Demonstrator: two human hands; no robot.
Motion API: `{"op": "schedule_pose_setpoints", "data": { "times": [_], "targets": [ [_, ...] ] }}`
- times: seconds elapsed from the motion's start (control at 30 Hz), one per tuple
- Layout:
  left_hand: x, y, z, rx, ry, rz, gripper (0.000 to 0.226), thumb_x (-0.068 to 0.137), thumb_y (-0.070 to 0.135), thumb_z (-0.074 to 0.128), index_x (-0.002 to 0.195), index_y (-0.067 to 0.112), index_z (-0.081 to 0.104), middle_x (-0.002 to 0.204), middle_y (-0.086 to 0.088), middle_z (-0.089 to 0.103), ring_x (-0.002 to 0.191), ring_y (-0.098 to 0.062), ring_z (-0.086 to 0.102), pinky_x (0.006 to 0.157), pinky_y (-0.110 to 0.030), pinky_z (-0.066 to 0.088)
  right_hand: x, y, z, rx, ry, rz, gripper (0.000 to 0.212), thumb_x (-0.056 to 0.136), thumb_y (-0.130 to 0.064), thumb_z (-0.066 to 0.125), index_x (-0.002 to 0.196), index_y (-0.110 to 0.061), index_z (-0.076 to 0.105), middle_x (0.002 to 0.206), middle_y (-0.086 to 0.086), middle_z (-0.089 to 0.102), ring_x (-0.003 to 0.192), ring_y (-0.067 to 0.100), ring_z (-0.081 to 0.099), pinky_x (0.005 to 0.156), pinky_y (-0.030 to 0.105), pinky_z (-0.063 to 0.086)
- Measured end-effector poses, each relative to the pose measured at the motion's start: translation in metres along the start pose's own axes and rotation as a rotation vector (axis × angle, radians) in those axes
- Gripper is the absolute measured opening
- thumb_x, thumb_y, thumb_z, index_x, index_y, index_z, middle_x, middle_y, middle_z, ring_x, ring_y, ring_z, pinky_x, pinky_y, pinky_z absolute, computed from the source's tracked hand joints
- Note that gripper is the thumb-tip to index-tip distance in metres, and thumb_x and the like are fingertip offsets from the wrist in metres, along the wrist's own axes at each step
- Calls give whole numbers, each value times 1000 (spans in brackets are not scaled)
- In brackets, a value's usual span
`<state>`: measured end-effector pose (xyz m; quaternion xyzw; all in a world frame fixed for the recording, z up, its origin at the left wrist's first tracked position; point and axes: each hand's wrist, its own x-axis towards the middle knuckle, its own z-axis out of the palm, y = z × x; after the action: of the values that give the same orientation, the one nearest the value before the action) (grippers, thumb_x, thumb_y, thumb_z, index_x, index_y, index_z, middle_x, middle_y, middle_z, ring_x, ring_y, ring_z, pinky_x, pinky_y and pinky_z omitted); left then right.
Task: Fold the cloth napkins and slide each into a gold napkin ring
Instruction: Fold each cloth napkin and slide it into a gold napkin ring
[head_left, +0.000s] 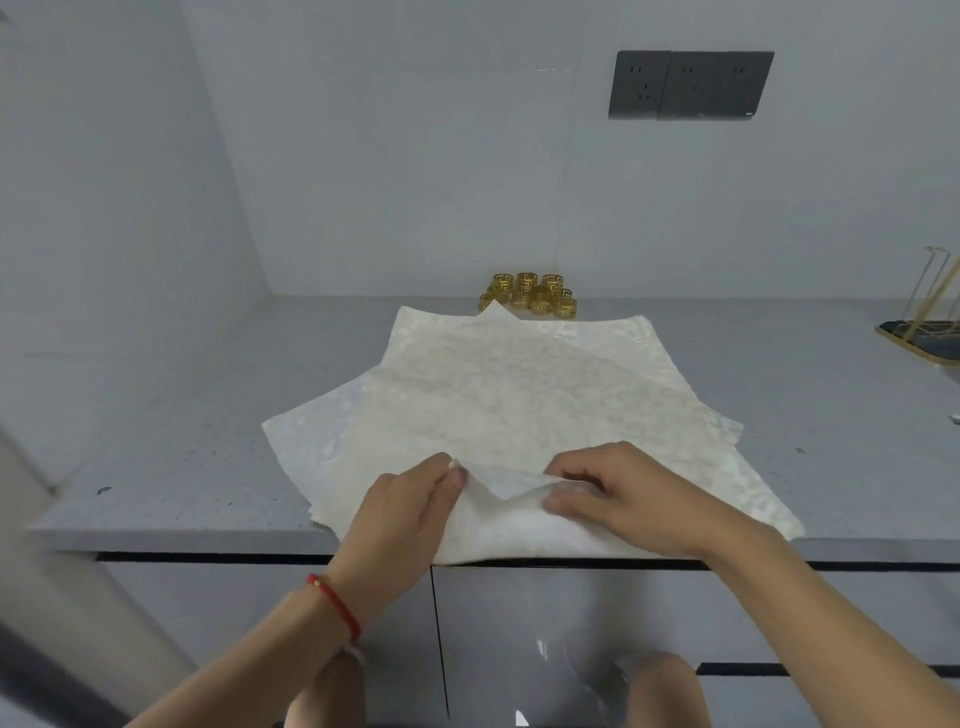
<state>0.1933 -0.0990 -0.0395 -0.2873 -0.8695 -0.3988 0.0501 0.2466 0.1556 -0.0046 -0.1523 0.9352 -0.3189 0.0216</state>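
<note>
Your left hand (410, 501) pinched the near corner of the top cream patterned cloth napkin (509, 405), and your right hand (623, 493) pinched the same lifted edge just beside it. The napkins lay in a loose pile on the grey counter (171, 467). The shiny gold napkin rings (530, 296) sat behind the pile, by the wall.

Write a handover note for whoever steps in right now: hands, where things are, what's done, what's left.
Left hand: pinches the near edge of the top napkin.
Right hand: grips the same lifted edge.
Napkins: fanned stack on the grey counter, unfolded.
Gold rings: clustered at the back by the wall, all without a napkin.
Done: nothing finished; first fold only starting.
Left: fold each napkin and slide it into a ring.
</note>
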Motion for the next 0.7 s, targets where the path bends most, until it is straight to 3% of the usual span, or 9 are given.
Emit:
{"op": "schedule_pose_setpoints", "data": {
  "times": [0.1,0.2,0.37,0.47,0.57,0.63,0.7],
  "targets": [
    [-10,8,-4,-37,-65,-72,41,102,35,47,69,14,37,55,5,36,49,-8,33,50,-24,26,-3,2,-14,157,-218,19,46,102,-32,61,69,-7,43,63,-1,35,57,15,32,57,31,26],
    [-7,11,-13,-66,-128,-172,42,100,37,49,70,10,38,57,9,36,50,-5,33,51,-22,28,7,6,-28,310,-334,72,48,102,-36,62,69,-5,45,66,7,35,60,25,28,58,36,22],
    [83,0,-29,97,-140,-190,42,101,37,51,63,21,41,59,7,46,54,-9,50,48,-19,33,73,17,-49,340,-150,173,53,102,-41,60,68,-7,37,64,6,27,54,16,22,52,28,20],
    [162,-44,-22,158,-129,-244,33,98,37,51,72,18,47,71,-1,61,49,-3,57,46,-22,38,143,39,-54,188,-1,223,45,99,-28,59,66,-9,34,61,3,28,53,16,24,54,30,22],
    [222,-82,-5,358,-119,-326,23,94,41,48,82,22,51,95,-7,65,82,-23,62,67,-30,43,209,68,-45,-4,132,328,34,84,-16,56,62,-13,30,60,3,30,55,19,29,53,30,22],
    [249,-97,7,515,-83,-346,20,95,36,44,90,19,53,103,-9,63,95,-31,58,72,-32,39,244,88,-33,-92,195,412,31,81,-13,54,60,-18,32,60,1,36,57,23,37,51,29,25],
    [267,-109,18,584,-38,-360,21,95,32,44,96,15,57,105,-9,63,99,-32,58,72,-32,37,266,97,-23,-242,220,461,13,87,-14,53,75,-16,54,78,5,56,74,30,56,58,30,39]
  ]
}}
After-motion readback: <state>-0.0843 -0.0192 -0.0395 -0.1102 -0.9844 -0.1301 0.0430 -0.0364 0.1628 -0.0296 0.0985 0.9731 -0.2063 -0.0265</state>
